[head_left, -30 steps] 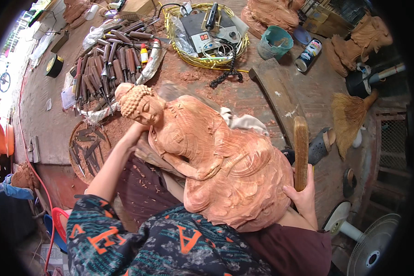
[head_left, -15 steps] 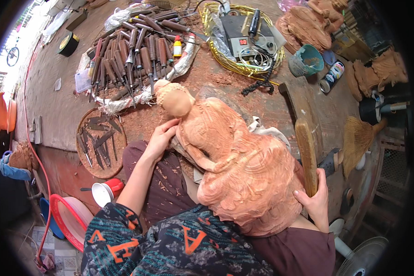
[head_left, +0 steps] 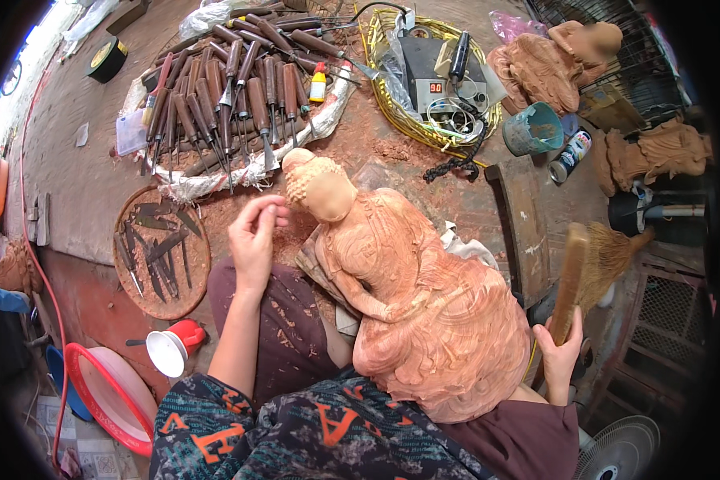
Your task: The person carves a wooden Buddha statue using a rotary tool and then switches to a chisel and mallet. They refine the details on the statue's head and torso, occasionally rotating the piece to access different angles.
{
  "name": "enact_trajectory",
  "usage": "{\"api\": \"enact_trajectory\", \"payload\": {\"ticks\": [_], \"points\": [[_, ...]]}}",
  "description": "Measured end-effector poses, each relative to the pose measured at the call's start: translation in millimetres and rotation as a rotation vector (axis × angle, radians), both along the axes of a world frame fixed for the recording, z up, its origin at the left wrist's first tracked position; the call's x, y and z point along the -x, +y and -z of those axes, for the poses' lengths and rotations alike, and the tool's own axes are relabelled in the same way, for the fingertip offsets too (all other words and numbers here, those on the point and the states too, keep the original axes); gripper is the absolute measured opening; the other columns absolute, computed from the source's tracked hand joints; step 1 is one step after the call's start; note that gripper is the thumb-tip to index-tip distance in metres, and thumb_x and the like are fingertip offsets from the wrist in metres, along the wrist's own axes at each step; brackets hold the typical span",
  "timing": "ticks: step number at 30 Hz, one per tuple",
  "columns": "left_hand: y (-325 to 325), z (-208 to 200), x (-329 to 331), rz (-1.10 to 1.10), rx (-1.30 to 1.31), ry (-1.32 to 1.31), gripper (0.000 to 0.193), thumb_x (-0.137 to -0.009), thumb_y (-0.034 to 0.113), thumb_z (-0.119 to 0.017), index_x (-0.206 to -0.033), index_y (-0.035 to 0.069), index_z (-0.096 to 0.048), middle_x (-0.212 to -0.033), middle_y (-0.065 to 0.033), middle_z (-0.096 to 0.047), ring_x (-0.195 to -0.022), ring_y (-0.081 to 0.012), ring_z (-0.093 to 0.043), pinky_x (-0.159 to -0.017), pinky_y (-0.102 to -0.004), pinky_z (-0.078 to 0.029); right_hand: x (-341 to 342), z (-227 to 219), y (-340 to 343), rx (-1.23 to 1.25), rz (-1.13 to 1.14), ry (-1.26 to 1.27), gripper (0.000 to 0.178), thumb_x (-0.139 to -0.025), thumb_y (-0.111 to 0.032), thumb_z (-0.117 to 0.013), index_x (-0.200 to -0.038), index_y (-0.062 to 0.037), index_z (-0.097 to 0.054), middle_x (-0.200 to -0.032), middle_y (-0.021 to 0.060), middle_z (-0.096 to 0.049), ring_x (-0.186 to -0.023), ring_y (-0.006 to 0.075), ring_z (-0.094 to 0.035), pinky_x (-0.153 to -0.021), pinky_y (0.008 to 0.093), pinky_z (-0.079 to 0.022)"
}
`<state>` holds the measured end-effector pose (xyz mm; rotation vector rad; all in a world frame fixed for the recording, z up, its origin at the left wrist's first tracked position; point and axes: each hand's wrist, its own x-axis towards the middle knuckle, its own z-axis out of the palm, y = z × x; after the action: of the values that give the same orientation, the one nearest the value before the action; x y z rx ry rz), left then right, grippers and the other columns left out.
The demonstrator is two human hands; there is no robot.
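Observation:
A reddish wooden carving of a seated figure [head_left: 424, 312] lies across my lap, its knobbly-haired head toward the tools at upper left. My left hand [head_left: 254, 238] is raised just left of that head, apart from it, with loosely bent fingers and nothing visible in them. At the carving's lower right, my right hand [head_left: 562, 352] is closed round a long wooden bar with a rounded end [head_left: 570, 280]. The bar stands up at a tilt, clear of the carving; its lower end is partly hidden by the hand.
Many wooden-handled carving chisels [head_left: 216, 96] lie heaped at upper left. A round tray [head_left: 128, 296] holds several blades. A control box [head_left: 448, 68] sits inside a yellow wire basket. A teal bucket [head_left: 532, 132], spray can [head_left: 570, 156], broom [head_left: 616, 260] and wooden block [head_left: 524, 216] are on the right.
My left hand has come off the carving's shoulder and risen leftward. My right hand has drawn the wooden bar to the right, away from the carving.

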<state>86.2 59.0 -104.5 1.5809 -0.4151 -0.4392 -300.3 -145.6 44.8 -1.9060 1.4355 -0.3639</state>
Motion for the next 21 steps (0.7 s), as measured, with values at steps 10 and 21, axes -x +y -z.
{"api": "enact_trajectory", "payload": {"ticks": [10, 21], "points": [[-61, -40, -43, 0.139, 0.315, 0.611, 0.036, -0.092, 0.031, -0.059, -0.115, 0.003, -0.060, -0.100, -0.0106, -0.066, -0.094, -0.0176, -0.062, -0.086, -0.0312, -0.050, 3, 29, -6, -0.099, 0.015, -0.025, 0.042, -0.076, -0.025, -0.078, -0.102, -0.0020, -0.054, -0.082, 0.0018, -0.054, -0.075, 0.0134, -0.053, -0.071, 0.0291, -0.044], [-50, -51, -10, 0.088, 0.609, 0.634, 0.017, -0.083, 0.019, -0.058, -0.085, 0.002, -0.060, -0.089, -0.0115, -0.063, -0.089, -0.0280, -0.064, -0.089, -0.0423, -0.051, -6, 5, -4, -0.508, 0.162, -0.087, 0.034, -0.068, -0.007, -0.081, -0.090, -0.0053, -0.055, -0.081, -0.0015, -0.053, -0.075, 0.0100, -0.052, -0.073, 0.0254, -0.043]]}}
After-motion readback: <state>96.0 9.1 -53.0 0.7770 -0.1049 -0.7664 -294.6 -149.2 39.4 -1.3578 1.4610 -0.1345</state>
